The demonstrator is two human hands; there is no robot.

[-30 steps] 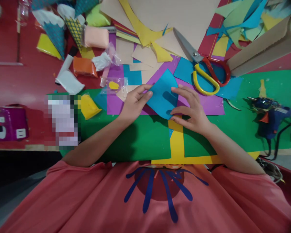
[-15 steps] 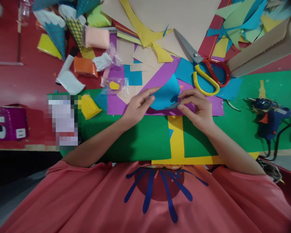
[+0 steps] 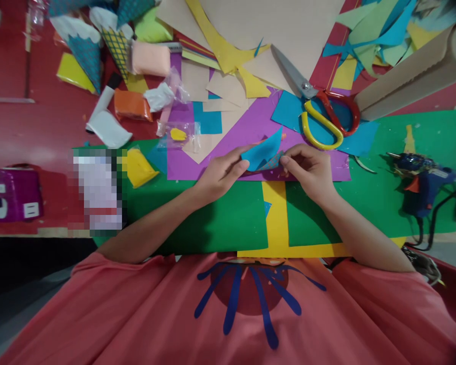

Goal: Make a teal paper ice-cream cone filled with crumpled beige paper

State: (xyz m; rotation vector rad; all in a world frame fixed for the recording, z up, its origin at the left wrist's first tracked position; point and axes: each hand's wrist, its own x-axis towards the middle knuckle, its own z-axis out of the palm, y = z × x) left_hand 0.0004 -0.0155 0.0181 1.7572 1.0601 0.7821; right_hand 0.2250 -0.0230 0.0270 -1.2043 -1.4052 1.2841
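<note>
A blue paper piece [image 3: 262,152] is held between both hands above a purple sheet [image 3: 247,121]. Its lower right edge curls over and shows a patterned side. My left hand [image 3: 222,175] pinches the left end between thumb and fingers. On the right, my right hand [image 3: 306,165] grips the curled corner, thumb on top and fingers bent beneath. Scissors [image 3: 307,91] with red and yellow handles lie just beyond my right hand. A small yellow lump in a clear bag [image 3: 178,134] rests beyond my left hand.
Green sheets [image 3: 220,218] cover the near table. At the right lies a blue glue gun [image 3: 427,187]. Patterned paper cones [image 3: 84,53], an orange packet [image 3: 132,105] and a yellow packet [image 3: 140,168] are at the left. Paper scraps [image 3: 380,38] pile at the back right.
The blue paper has tilted and folded flatter, and more of its patterned side shows at the right. My right hand has turned slightly, with its thumb now on the corner.
</note>
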